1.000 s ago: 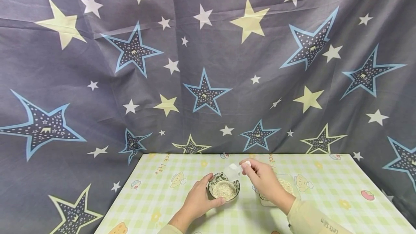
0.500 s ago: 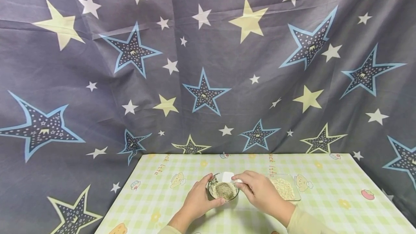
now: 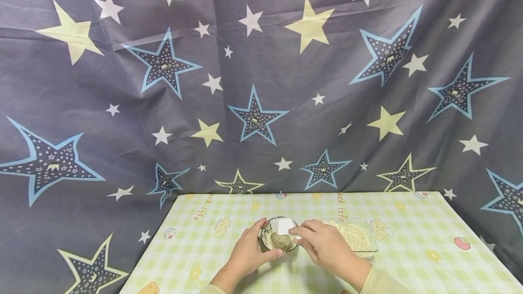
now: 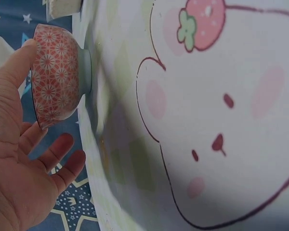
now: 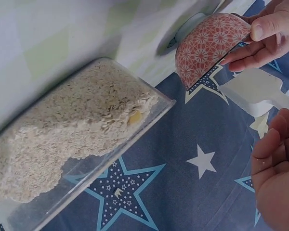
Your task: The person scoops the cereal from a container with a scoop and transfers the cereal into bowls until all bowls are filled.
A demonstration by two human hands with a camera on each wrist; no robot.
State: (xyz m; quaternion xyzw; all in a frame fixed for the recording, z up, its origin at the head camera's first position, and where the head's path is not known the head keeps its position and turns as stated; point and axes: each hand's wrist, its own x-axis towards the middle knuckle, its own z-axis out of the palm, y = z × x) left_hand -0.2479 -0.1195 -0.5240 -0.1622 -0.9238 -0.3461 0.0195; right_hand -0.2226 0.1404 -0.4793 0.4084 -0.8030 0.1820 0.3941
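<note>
The bowl [image 4: 58,72] is held on the table [image 3: 408,267] between thumb and partly spread fingers of the left hand [image 3: 246,247]. Above it, the scoop [image 3: 284,226], pinched by bent fingers of the right hand [image 3: 327,245], should be tipped low, so nothing is spilled.

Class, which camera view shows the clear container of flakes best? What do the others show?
The right wrist view: the clear container looms large, its flakes plainly visible, though the frame crops it. The head view shows it small, partly behind the right hand. The left wrist view shows at most a corner, at its top edge.
</note>
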